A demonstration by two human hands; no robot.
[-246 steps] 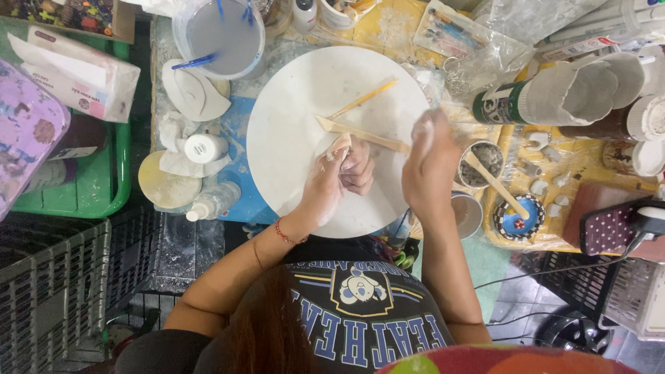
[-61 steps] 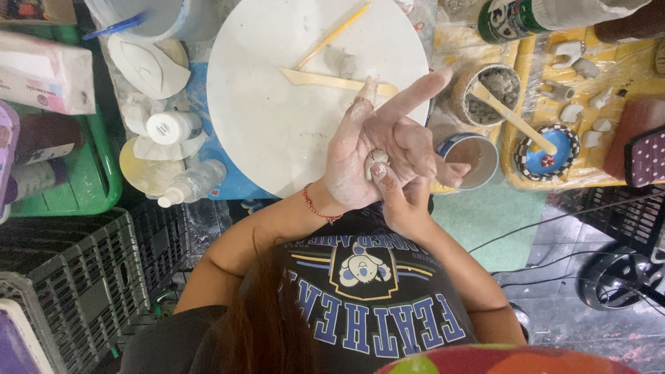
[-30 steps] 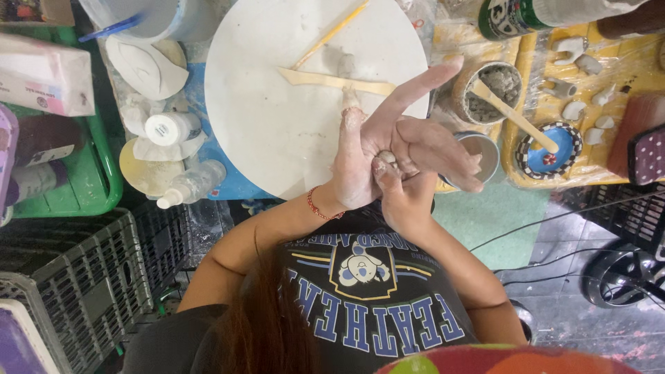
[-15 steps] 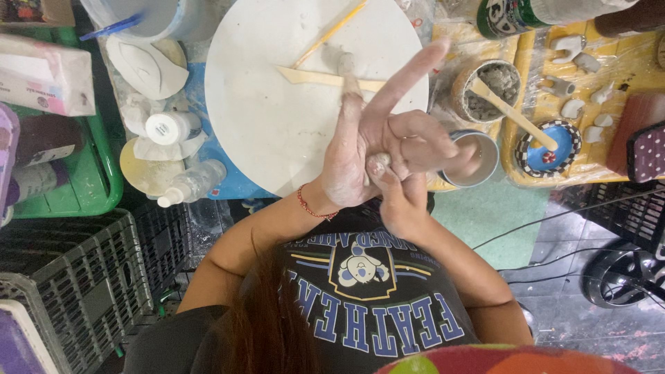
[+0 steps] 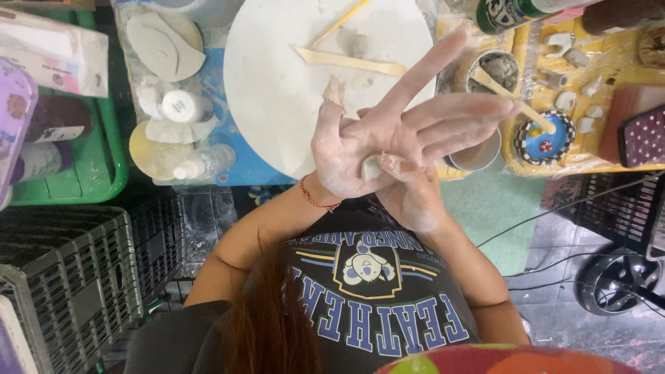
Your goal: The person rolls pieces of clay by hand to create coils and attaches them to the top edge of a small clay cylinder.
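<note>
My left hand (image 5: 388, 131), dusted with white clay and wearing a red string bracelet, is held palm up with its fingers spread over the edge of a round white board (image 5: 277, 83). A small pale clay lump (image 5: 372, 166) rests on that palm. My right hand (image 5: 415, 197) sits just below and behind it, its fingertips pressing on the lump. Two wooden modelling sticks (image 5: 350, 61) and a grey clay scrap (image 5: 357, 45) lie on the board.
Right of the board are a bowl of grey clay with a wooden stick (image 5: 495, 69), a cup (image 5: 478, 152), a blue checkered dish (image 5: 547, 135) and a yellow tray (image 5: 609, 159). Small bottles (image 5: 183, 107) and a green tray (image 5: 104, 180) lie left. Black crates (image 5: 69, 277) stand at lower left.
My left palm has stayed up while its fingers stretched further toward the right. My right fingers keep pressing the clay lump on it, and the lump sits lower on the palm.
</note>
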